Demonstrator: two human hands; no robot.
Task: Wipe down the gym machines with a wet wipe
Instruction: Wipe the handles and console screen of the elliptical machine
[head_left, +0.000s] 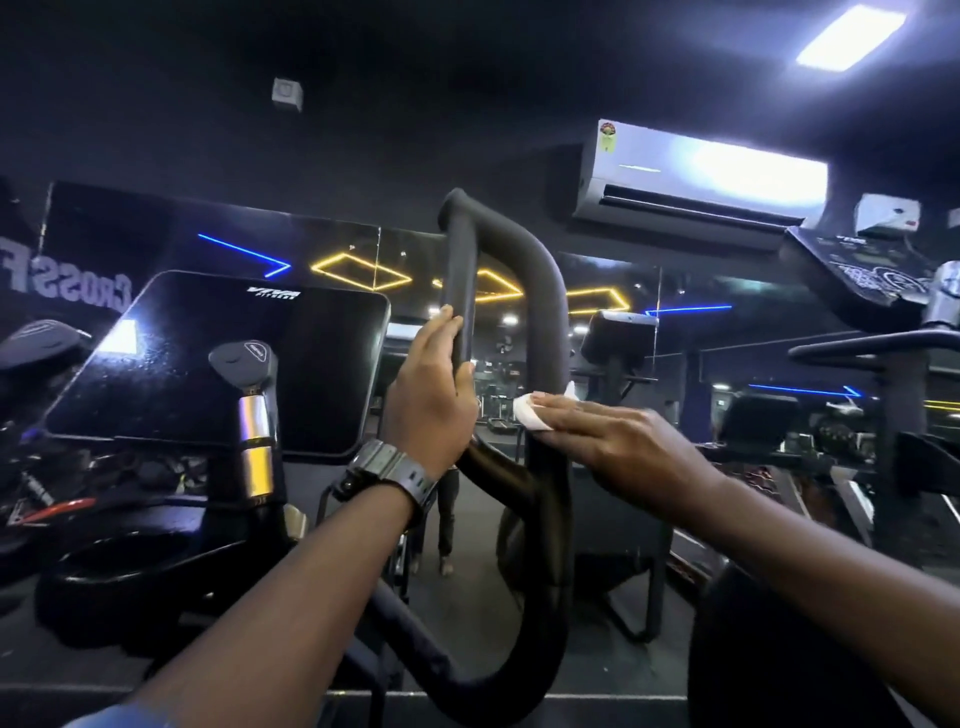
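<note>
Right now the left hand (434, 395) has its grip clamped around the left bar of a dark looped handle (524, 249), fingers curled round the padded tube and thumb on its near side. A dark wristwatch (387, 475) sits on that wrist. To the right of it, on the handle's right bar, the right hand (618, 447) lies with its fingers straight and close together, pressing a white wet wipe (532, 413) flat against the tube; part of the wipe shows beyond the fingertips, the rest is covered by them. Both hands sit at about the same height on the handle, just below where its two bars bend up toward the loop's top. Left of the handle stands a black glossy console screen (208, 358) with a small logo near its upper edge, and in front of that screen a grey knob on a chromed post (249, 384). Above and to the right of the handle, a white air conditioner (701, 171) hangs on the dark wall. Behind the handle a mirror (613, 322) reflects yellow and blue light strips.
</note>
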